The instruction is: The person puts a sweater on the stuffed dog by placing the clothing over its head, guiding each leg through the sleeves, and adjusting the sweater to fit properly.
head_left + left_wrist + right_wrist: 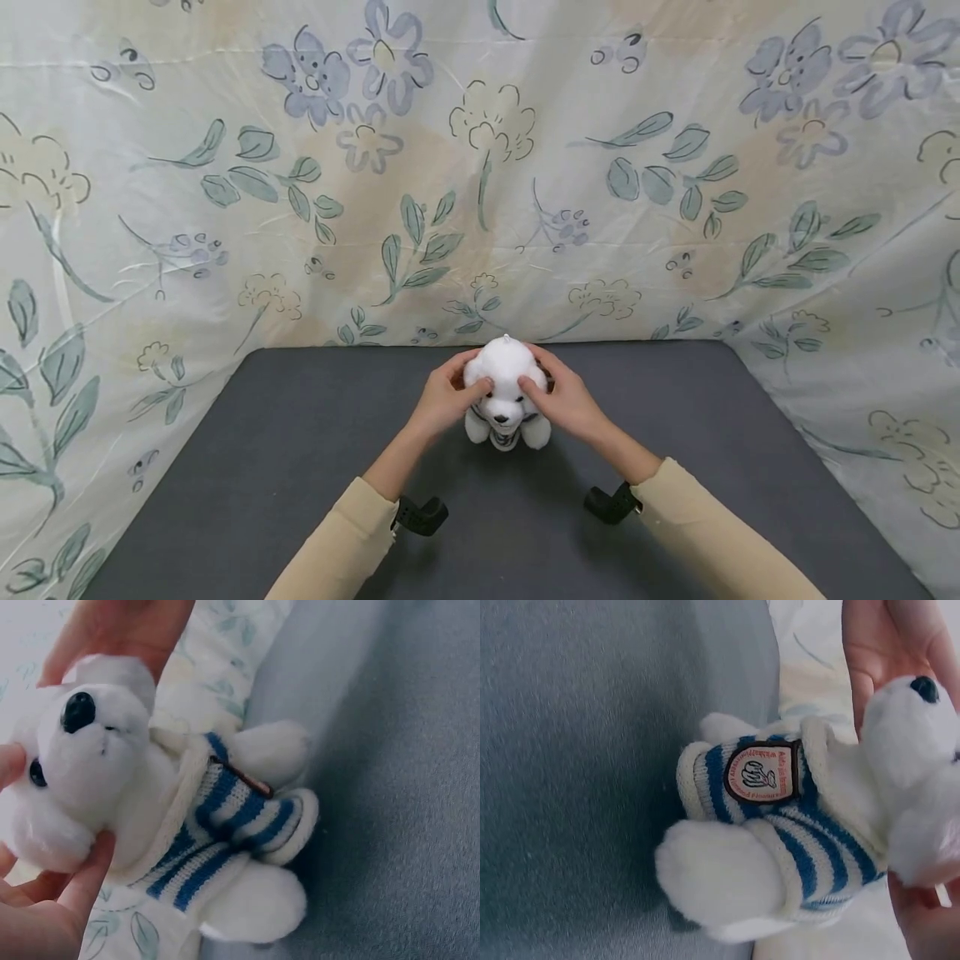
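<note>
A white plush dog (504,367) sits on the dark grey table, its black nose toward me. My left hand (441,402) grips one side of its head, thumb by the eye. On the other side, my right hand (567,403) holds the head the same way, thumb on the brow. The wrist views show a blue-and-white striped knitted sweater (217,825) on the toy. An oval-ended badge (761,772) with red lettering is sewn onto its chest. White paws (720,870) stick out below the knit.
The dark grey table (300,467) spreads around the toy. Behind it and at both sides hangs a pale cloth (525,275) printed with flowers and leaves. Black wrist-worn devices (422,517) sit at the cuffs of cream sleeves (337,533).
</note>
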Tool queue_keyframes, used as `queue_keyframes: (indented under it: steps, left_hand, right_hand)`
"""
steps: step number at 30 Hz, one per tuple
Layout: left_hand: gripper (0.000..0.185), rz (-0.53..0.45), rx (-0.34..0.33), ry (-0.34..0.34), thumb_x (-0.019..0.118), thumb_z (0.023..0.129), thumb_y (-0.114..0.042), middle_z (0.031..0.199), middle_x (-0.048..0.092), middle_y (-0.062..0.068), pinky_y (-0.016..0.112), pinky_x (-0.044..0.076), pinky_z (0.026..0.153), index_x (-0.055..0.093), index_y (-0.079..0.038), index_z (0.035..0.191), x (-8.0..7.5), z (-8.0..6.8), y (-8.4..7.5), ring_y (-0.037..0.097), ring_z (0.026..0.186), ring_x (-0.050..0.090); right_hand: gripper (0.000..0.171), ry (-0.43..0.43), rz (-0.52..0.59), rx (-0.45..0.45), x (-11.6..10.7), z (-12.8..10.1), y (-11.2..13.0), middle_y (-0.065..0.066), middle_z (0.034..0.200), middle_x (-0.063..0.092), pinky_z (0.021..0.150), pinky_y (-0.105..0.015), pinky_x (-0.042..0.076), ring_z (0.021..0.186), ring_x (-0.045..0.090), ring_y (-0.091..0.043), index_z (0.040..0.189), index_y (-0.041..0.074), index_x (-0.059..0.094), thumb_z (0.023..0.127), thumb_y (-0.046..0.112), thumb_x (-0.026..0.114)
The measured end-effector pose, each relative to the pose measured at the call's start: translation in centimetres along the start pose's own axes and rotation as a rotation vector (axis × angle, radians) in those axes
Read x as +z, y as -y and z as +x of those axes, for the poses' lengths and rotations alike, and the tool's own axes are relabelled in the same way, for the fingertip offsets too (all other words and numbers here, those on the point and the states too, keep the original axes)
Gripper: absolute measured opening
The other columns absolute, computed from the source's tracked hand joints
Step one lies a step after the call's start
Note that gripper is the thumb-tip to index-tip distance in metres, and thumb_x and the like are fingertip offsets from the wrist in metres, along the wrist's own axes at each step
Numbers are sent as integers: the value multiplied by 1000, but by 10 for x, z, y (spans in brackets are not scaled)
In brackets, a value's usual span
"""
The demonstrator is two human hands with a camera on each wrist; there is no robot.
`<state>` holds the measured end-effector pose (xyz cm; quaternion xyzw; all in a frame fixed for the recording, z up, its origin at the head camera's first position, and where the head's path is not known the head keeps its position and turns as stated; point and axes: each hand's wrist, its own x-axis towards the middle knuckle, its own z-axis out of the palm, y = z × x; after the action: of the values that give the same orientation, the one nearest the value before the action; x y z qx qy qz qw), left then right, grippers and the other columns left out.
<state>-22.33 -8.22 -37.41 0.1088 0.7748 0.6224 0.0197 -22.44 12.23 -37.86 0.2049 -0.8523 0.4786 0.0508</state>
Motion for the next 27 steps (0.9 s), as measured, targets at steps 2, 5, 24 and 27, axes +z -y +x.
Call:
queue_keyframes:
  steps: [2,5,24,27]
  left_hand:
    - [50,5,-7,-5,66,85,-18,120,59,11,36,50,78,50,-15,132,0,-4,-7,22,101,57]
    - [51,27,-9,-15,67,85,-18,116,60,13,36,50,76,50,-13,132,2,-5,-6,24,99,58]
    - [50,241,34,45,61,89,-30,123,57,6,36,51,77,46,-21,135,-3,6,16,21,102,60]
    - [44,264,37,54,59,90,-30,120,59,5,37,51,79,50,-20,132,-11,3,13,21,103,60]
  right_hand:
    - [54,12,-1,-18,-1,2,-3,-13,130,49,71,-34,50,97,57,-25,142,16,35,93,28,55]
    - [52,38,-5,-30,-2,4,-7,-12,130,48,73,-34,49,98,56,-24,142,18,34,94,27,53]
    - [61,168,-111,-5,-12,4,-23,-8,144,36,85,-40,48,116,52,-25,147,20,23,95,47,41]
    - [56,143,-215,-18,-18,2,-21,-7,138,44,85,-40,48,114,54,-23,144,19,31,96,47,40]
